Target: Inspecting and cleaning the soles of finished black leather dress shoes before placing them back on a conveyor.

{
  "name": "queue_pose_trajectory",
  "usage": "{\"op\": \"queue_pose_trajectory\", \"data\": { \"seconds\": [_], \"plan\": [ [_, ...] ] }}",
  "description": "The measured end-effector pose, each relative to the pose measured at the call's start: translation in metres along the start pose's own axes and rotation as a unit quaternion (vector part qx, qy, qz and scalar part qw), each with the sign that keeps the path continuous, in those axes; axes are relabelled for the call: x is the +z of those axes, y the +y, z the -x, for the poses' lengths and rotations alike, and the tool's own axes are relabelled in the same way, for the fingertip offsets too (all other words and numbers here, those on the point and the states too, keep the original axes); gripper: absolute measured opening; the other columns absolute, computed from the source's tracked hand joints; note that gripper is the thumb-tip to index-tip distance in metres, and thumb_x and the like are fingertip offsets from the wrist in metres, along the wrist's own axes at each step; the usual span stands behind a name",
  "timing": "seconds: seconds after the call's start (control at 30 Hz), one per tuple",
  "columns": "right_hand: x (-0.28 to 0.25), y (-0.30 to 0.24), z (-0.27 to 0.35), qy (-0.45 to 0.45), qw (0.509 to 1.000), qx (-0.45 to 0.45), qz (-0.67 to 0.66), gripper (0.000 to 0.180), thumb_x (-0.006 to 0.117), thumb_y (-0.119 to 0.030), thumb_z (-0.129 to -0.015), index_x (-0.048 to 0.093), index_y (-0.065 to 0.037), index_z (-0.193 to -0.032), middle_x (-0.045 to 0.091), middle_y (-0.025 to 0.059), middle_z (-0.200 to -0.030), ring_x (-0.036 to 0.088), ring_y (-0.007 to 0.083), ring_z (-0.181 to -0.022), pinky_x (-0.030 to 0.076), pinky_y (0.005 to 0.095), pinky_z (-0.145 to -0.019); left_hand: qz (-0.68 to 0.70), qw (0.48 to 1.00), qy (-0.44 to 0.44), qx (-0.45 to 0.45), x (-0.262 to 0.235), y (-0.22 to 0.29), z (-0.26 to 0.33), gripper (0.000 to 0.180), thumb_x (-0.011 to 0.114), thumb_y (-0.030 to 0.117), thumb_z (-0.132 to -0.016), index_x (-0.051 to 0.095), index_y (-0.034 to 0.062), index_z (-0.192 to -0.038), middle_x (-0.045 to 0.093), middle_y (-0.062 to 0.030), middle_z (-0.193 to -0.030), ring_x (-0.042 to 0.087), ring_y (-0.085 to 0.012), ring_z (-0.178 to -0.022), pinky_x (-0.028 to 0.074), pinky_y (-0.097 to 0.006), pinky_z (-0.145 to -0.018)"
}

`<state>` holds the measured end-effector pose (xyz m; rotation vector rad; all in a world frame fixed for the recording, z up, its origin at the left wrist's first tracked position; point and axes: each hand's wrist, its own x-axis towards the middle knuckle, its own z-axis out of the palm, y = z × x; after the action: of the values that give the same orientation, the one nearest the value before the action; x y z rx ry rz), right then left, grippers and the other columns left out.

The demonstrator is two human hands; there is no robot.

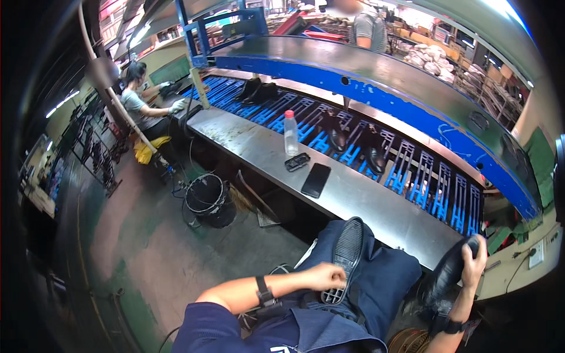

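A black shoe sole [348,247] rests tread side out across my lap, its ridged forepart toward the bench and its gridded heel toward me. Over the heel end is my left hand [327,276], fingers curled together and slightly blurred. Whether it pinches the sole or something small is hidden. On the far right my right hand [474,262] grips a shiny black shoe [444,276] by its upper end, thumb on the near side. That shoe hangs beside the bench end, its lower part in shadow.
A metal bench [259,144] runs in front, carrying a phone [316,180], a dark object [297,162] and a red-capped bottle [291,134]. Beyond it, black shoes [336,138] sit on a blue-slatted conveyor [406,170] under a blue frame. A bucket [209,200] stands left; a gloved co-worker [141,100] sits further off.
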<state>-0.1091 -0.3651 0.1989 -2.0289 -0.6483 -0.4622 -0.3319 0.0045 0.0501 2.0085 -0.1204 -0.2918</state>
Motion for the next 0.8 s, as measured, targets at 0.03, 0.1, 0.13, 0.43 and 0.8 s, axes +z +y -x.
{"op": "queue_pose_trajectory", "data": {
  "seconds": [0.03, 0.1, 0.13, 0.43, 0.8],
  "plan": [
    [0.004, 0.013, 0.018, -0.025, 0.999, -0.027, -0.012, 0.038, 0.073, -0.016, -0.083, 0.059, 0.003, -0.114, 0.06, 0.006, -0.101, 0.057, 0.0162, -0.09, 0.048, 0.0286, -0.083, 0.15, 0.981, -0.004, -0.122, -0.021, 0.013, -0.008, 0.029, 0.077, 0.028, -0.086, 0.069, 0.0049, -0.101, 0.072, -0.0085, -0.089, 0.068, -0.0142, -0.079, 0.054, -0.035, -0.069],
    [0.044, -0.002, 0.062, -0.056, 0.982, 0.122, -0.136, 0.036, 0.071, -0.016, -0.083, 0.06, 0.002, -0.113, 0.058, 0.0033, -0.1, 0.054, 0.013, -0.087, 0.046, 0.0262, -0.082, -0.047, 0.948, 0.314, -0.018, -0.033, -0.025, -0.036, 0.03, 0.078, 0.024, -0.081, 0.068, 0.0075, -0.103, 0.066, -0.0086, -0.083, 0.066, -0.0246, -0.078, 0.054, -0.038, -0.073],
    [0.063, 0.004, 0.084, -0.067, 0.974, 0.151, -0.153, 0.034, 0.07, -0.016, -0.083, 0.06, 0.001, -0.112, 0.056, 0.0023, -0.098, 0.053, 0.0121, -0.085, 0.045, 0.0251, -0.08, -0.07, 0.915, 0.397, -0.029, -0.045, -0.019, -0.05, 0.037, 0.078, 0.025, -0.078, 0.064, 0.0069, -0.108, 0.064, -0.0121, -0.1, 0.063, -0.0303, -0.094, 0.052, -0.04, -0.084],
    [0.103, -0.017, 0.132, -0.098, 0.841, 0.268, -0.46, 0.068, 0.066, -0.048, -0.089, 0.051, 0.0, -0.136, 0.064, 0.0131, -0.117, 0.065, 0.0255, -0.104, 0.051, 0.0377, -0.094, 0.237, 0.93, 0.281, 0.006, -0.065, -0.046, -0.124, 0.04, 0.067, 0.031, -0.094, 0.068, -0.0037, -0.114, 0.071, -0.0176, -0.107, 0.068, -0.03, -0.098, 0.053, -0.037, -0.09],
    [0.093, -0.009, 0.21, -0.201, 0.6, 0.453, -0.628, 0.065, 0.047, -0.049, -0.101, 0.048, 0.006, -0.136, 0.064, 0.0235, -0.121, 0.068, 0.0359, -0.106, 0.055, 0.0479, -0.095, 0.633, 0.761, 0.064, 0.123, -0.097, 0.033, -0.038, 0.083, 0.023, 0.068, -0.1, 0.049, -0.0021, -0.136, 0.063, -0.0251, -0.123, 0.057, -0.0423, -0.123, 0.051, -0.058, -0.099]
  ]
}}
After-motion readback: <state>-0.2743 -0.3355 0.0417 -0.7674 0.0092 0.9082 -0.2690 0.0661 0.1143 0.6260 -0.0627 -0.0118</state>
